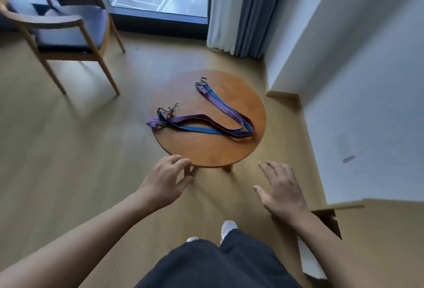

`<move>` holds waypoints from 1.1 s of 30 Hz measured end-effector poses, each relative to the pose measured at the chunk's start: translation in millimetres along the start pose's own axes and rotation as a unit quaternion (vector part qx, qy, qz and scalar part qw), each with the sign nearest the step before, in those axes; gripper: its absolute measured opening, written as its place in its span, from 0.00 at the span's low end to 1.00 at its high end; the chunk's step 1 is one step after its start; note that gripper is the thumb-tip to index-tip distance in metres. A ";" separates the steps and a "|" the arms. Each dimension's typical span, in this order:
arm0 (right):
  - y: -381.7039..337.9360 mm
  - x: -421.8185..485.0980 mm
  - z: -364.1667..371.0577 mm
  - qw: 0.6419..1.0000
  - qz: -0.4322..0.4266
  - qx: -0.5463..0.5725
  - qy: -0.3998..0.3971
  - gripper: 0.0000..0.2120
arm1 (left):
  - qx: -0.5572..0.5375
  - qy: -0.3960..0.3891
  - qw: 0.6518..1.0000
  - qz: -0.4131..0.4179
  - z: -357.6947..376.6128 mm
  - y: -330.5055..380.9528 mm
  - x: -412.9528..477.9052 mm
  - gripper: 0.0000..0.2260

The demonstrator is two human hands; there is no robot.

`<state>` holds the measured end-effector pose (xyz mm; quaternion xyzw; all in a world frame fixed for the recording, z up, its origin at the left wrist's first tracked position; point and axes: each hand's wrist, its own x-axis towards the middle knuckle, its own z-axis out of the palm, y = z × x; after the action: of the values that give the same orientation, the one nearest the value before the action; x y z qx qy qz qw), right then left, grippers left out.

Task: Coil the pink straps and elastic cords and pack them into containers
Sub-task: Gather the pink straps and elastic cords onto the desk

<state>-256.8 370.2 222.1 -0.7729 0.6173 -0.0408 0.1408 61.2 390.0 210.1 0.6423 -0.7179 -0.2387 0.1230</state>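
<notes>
On a small round wooden table (pixel 206 150) lie a pinkish-purple strap (pixel 226 110) and a blue elastic cord (pixel 197 129) with dark hooks at the ends, bent together into a loose V. My left hand (pixel 166 178) hangs just before the table's near edge, fingers loosely curled, holding nothing. My right hand (pixel 281 190) is out to the right of the table over the floor, fingers spread, empty. Neither hand touches the straps. No container shows on the table.
A wooden armchair (pixel 66 26) with a blue seat stands at the back left. A glass door and curtains (pixel 238 7) are behind the table. A white wall (pixel 367 81) with a step runs along the right. My legs and shoes are below.
</notes>
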 end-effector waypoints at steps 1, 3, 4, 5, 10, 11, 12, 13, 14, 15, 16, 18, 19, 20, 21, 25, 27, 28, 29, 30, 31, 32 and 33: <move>-4.4 16.0 1.1 1.000 -0.013 -0.001 -0.009 0.32 | 0.001 0.004 1.000 -0.013 -2.2 -8.7 4.6 0.19; -10.9 49.5 5.3 0.999 -0.038 -0.002 -0.029 0.32 | 0.000 0.013 0.999 -0.043 -5.5 -23.7 16.2 0.20; -12.7 67.3 8.3 0.998 -0.047 -0.003 -0.039 0.32 | -0.003 0.017 0.998 -0.058 -6.9 -30.2 23.2 0.20; -13.6 86.1 12.2 0.997 -0.053 -0.004 -0.049 0.33 | -0.006 0.021 0.997 -0.072 -8.0 -36.3 31.5 0.20; -3.2 188.2 41.4 0.991 -0.051 -0.023 -0.122 0.33 | -0.009 0.020 0.991 -0.131 -6.4 -61.1 89.3 0.20; 0.9 208.3 47.3 0.988 -0.045 -0.028 -0.145 0.33 | -0.008 0.015 0.989 -0.145 -5.5 -63.9 103.1 0.21; 4.8 227.2 52.9 0.985 -0.036 -0.025 -0.167 0.32 | -0.007 0.007 0.987 -0.158 -5.1 -65.6 117.0 0.21; 8.4 244.9 58.4 0.982 -0.026 -0.016 -0.186 0.32 | -0.008 -0.002 0.986 -0.169 -4.8 -66.7 130.9 0.21; 12.1 262.4 63.6 0.980 -0.016 0.001 -0.201 0.31 | -0.009 -0.013 0.983 -0.181 -4.8 -67.7 144.8 0.22; 15.6 279.7 69.2 0.977 -0.006 0.023 -0.212 0.30 | -0.009 -0.023 0.981 -0.190 -5.2 -68.7 158.7 0.22; 18.9 296.9 75.2 0.975 0.002 0.043 -0.219 0.28 | -0.008 -0.033 0.980 -0.197 -5.6 -69.2 172.4 0.22; 25.6 331.3 90.2 0.968 0.021 0.067 -0.241 0.26 | -0.006 -0.044 0.977 -0.210 -5.7 -70.2 199.8 0.21; 27.4 345.6 97.6 0.963 0.033 0.070 -0.258 0.25 | -0.007 -0.047 0.975 -0.215 -5.9 -69.6 210.7 0.21; 28.2 357.8 104.9 0.958 0.041 0.068 -0.277 0.24 | -0.008 -0.049 0.974 -0.221 -6.3 -68.7 219.8 0.21; 29.5 370.1 114.6 0.951 0.051 0.064 -0.298 0.24 | -0.010 -0.053 0.972 -0.228 -5.2 -69.0 229.4 0.21; 38.0 396.3 152.2 0.927 0.100 0.054 -0.356 0.20 | -0.010 -0.084 0.965 -0.249 1.8 -71.0 256.1 0.21; 45.0 399.4 164.9 0.924 0.116 0.026 -0.364 0.16 | -0.012 -0.097 0.961 -0.258 4.1 -71.5 263.4 0.21; 48.1 400.4 168.8 0.924 0.116 0.011 -0.365 0.13 | -0.013 -0.103 0.960 -0.261 5.1 -72.0 266.3 0.21; 50.1 401.4 170.6 0.924 0.111 -0.001 -0.366 0.11 | -0.014 -0.110 0.959 -0.263 6.0 -72.7 269.1 0.21; 50.5 402.1 169.8 0.926 0.100 -0.008 -0.364 0.09 | -0.017 -0.114 0.957 -0.265 6.7 -73.4 271.5 0.21; 49.7 403.1 166.9 0.930 0.087 -0.009 -0.357 0.09 | -0.019 -0.115 0.957 -0.266 7.4 -73.6 273.8 0.20; 47.9 404.3 161.9 0.937 0.074 -0.005 -0.342 0.09 | -0.021 -0.113 0.957 -0.265 7.8 -73.8 277.0 0.20; 44.6 406.7 155.1 0.945 0.061 0.008 -0.322 0.08 | -0.023 -0.110 0.959 -0.262 8.0 -73.4 280.5 0.20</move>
<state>-166.7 -5.4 16.7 -0.7042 0.5849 0.2142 0.3407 80.1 111.8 130.1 0.7744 -0.5281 -0.3483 -0.0088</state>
